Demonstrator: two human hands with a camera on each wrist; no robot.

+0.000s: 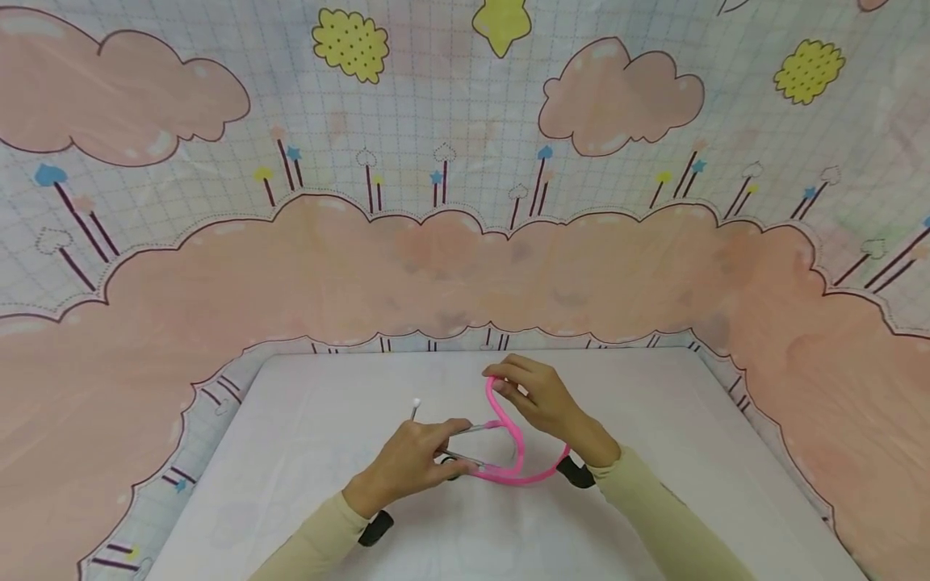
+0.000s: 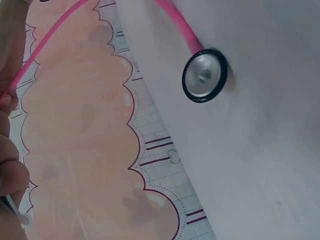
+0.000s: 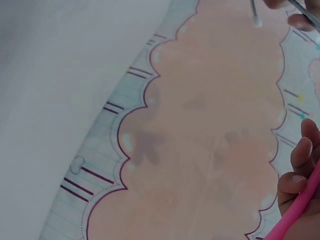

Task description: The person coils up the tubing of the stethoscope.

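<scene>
A stethoscope with pink tubing (image 1: 517, 444) is held above the white table between both hands. My left hand (image 1: 407, 460) grips its metal ear tubes, thumb and fingers on the two spread arms. One white ear tip (image 1: 416, 402) sticks up beyond the knuckles. Higher and to the right, my right hand (image 1: 538, 399) pinches the pink tubing near a bend; in the right wrist view its curled fingers (image 3: 295, 185) lie along the tube. The round silver chest piece (image 2: 204, 76) with a black rim hangs from the tubing, mostly hidden behind the left hand in the head view.
The white table (image 1: 291, 484) spreads under both hands. Behind and around it hangs a patterned cloth (image 1: 450, 274) with pink clouds, yellow shapes and small stick figures. Black straps (image 1: 375, 528) sit at the wrists.
</scene>
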